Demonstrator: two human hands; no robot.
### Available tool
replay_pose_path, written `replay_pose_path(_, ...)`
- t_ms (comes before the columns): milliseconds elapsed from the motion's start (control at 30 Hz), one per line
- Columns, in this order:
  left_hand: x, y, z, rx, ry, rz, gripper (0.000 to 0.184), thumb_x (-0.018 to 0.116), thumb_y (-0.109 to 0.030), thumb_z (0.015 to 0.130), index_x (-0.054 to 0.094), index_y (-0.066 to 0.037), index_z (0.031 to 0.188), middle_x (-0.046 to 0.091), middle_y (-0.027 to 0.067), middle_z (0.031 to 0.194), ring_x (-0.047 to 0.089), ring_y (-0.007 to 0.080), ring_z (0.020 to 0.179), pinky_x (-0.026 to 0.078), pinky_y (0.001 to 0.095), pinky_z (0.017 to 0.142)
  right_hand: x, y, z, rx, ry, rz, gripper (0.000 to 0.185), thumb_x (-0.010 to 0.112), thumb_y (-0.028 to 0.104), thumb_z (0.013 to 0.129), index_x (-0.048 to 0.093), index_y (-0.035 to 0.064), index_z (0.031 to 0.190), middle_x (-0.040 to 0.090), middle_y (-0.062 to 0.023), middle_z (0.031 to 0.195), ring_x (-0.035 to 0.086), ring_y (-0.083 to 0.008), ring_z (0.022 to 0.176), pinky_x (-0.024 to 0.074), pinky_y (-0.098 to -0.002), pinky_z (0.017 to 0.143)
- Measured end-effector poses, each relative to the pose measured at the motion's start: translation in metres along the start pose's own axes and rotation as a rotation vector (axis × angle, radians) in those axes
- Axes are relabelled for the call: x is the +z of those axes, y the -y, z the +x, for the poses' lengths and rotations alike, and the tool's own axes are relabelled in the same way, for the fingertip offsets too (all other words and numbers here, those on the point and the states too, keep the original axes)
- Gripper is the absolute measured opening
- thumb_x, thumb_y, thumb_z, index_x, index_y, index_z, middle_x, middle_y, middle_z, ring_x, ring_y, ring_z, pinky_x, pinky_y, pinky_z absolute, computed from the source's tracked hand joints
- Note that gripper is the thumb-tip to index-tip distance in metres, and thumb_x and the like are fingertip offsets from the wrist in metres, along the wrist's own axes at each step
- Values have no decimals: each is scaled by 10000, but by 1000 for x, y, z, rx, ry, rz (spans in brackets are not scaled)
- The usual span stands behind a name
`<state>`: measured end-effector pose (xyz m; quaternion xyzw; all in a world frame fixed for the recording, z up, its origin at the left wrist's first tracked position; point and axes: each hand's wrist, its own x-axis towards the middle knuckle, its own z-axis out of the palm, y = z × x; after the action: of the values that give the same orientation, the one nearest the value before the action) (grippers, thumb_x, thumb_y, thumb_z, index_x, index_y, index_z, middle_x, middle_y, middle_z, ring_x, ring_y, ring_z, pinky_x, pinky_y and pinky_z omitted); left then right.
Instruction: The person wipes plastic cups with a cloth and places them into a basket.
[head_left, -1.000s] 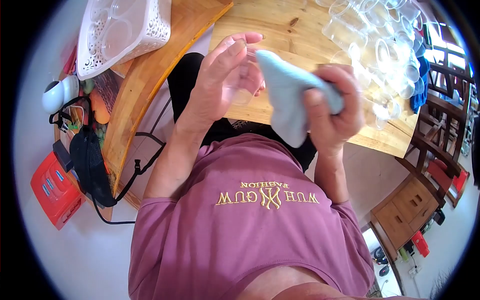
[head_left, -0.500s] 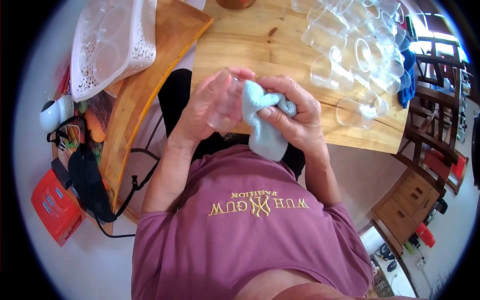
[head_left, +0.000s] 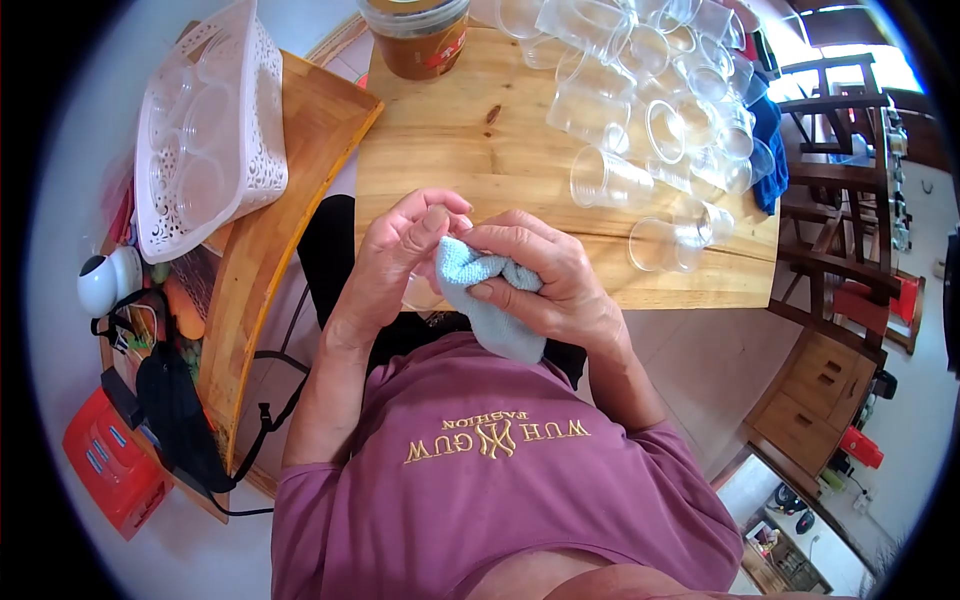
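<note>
- Left hand (head_left: 375,268) grasps a clear, round plastic cup (head_left: 422,293), at 9 o'clock of the pale-blue knitted cloth (head_left: 500,325) bunched in the right hand (head_left: 560,275).
- Cup looks light, slippery, crushable; cradle its wall gently.

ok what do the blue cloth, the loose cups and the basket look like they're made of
Blue cloth: probably terry or microfiber, soft and matte, with a nubby surface.
Loose cups: most likely thin clear plastic, glossy, given the see-through walls and bright glints.
Basket: seemingly molded plastic, white with a slight sheen, its walls pierced in a lacy pattern.
</note>
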<state>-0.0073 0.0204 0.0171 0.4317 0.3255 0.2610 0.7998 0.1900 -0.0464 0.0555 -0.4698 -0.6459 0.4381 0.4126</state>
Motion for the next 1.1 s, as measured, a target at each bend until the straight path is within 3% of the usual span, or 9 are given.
replay_pose_path(167, -4, 8, 0, -3, 36, -198, 562, 512, -512, 995, 549, 4, 1215, 615, 89, 1052, 593, 145, 982, 486, 271, 874, -3, -4, -3, -28, 5, 38, 407, 751, 39, 811, 652, 51, 1205, 644, -118, 1052, 665, -283, 973, 537, -350, 816)
replay_pose_path(233, 0, 4, -2, -49, 132, -607, 529, 450, -491, 1029, 550, -8, 1221, 647, 61, 1054, 650, 136, 817, 515, 226, 622, -2, -7, -3, -39, 8, 53, 411, 750, 27, 806, 656, 52, 1206, 646, -117, 1054, 665, -281, 984, 537, -346, 826)
replay_pose_path(333, -10, 16, 1, -87, 253, -704, 552, 412, -495, 1040, 531, -2, 1259, 647, 73, 1084, 652, 152, 888, 534, 268, 698, 0, -7, -2, -122, -37, 69, 420, 751, 17, 799, 661, 52, 1208, 649, -117, 1047, 663, -276, 987, 534, -347, 824)
replay_pose_path(367, -7, 16, 0, -88, 256, -703, 552, 412, -495, 1040, 531, -2, 1259, 647, 73, 1084, 652, 152, 888, 534, 268, 698, -1, -4, -3, -72, -22, 60, 415, 752, 20, 799, 660, 51, 1202, 648, -119, 1045, 665, -276, 987, 534, -352, 819)
replay_pose_path(433, 3, 9, -5, 20, 5, -104, 567, 457, -496, 1027, 514, -1, 1296, 636, 70, 1110, 620, 129, 967, 512, 287, 815, -5, -1, -5, -20, -8, 49, 410, 754, 23, 798, 658, 50, 1196, 647, -122, 1044, 666, -276, 987, 534, -357, 814)
replay_pose_path(533, 5, 0, -4, 52, 1, 147, 695, 479, -572, 988, 481, 35, 1327, 609, 130, 1134, 600, 175, 1034, 474, 288, 917, -6, 2, -6, 36, 36, -28, 392, 753, 29, 798, 653, 50, 1176, 640, -131, 1036, 671, -298, 960, 539, -374, 787)
replay_pose_path(667, 9, -1, -2, 92, 33, 133, 705, 520, -589, 964, 511, 35, 1291, 590, 126, 1161, 588, 158, 1036, 466, 273, 910, -5, 9, -4, -63, 60, -62, 377, 749, 36, 800, 647, 50, 1163, 634, -142, 1034, 669, -336, 919, 547, -389, 759)
replay_pose_path(867, 16, -7, 2, -55, 105, -190, 426, 547, -420, 993, 583, -13, 1114, 630, 51, 958, 608, 101, 919, 478, 251, 809, -5, 10, -4, -127, -8, -64, 381, 768, 25, 776, 676, 38, 1145, 642, -142, 1038, 674, -308, 924, 555, -374, 765)
replay_pose_path(1100, 8, 10, 5, -53, 101, -357, 521, 453, -497, 1006, 625, -12, 1085, 666, 65, 900, 607, 126, 698, 474, 260, 602, -8, -7, -4, -108, -81, 121, 332, 761, 45, 811, 684, 24, 1133, 673, -113, 1020, 670, -233, 932, 524, -322, 790)
